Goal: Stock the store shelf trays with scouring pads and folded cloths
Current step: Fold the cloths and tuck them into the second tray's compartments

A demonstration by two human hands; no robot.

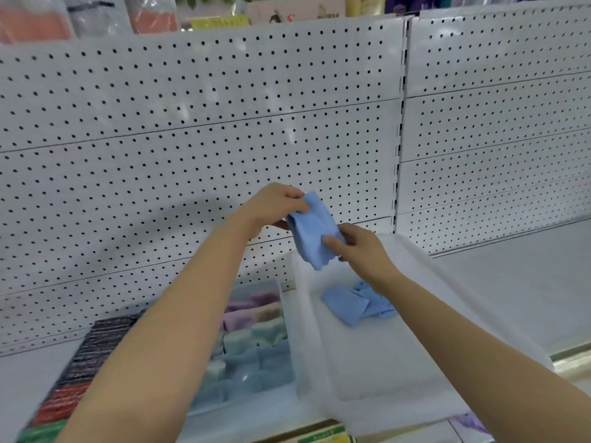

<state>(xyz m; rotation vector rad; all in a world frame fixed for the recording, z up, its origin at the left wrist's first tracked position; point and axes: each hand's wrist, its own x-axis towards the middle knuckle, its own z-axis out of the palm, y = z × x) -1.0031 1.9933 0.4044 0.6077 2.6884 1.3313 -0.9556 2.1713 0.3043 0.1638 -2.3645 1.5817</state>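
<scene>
A light blue cloth [315, 230] hangs in the air above a clear plastic tray [377, 372] on the shelf. My left hand [271, 207] pinches its upper left corner. My right hand [361, 247] pinches its lower right edge between thumb and fingers. Inside the tray lie more blue cloths [355, 303], loosely folded, near the tray's back. To the left, another clear tray [256, 407] is filled with folded cloths in purple, green and blue [256, 330]. Further left, scouring pads in black, red and green [80, 372] lie in a row, partly hidden by my left forearm.
A white pegboard wall [198, 129] rises behind the shelf, with a slotted upright post [399, 139] at the right. The white shelf surface [518, 282] extends to the right. Packaged goods [96, 14] hang above the pegboard. A yellow-green price label [323, 436] sits on the shelf's front edge.
</scene>
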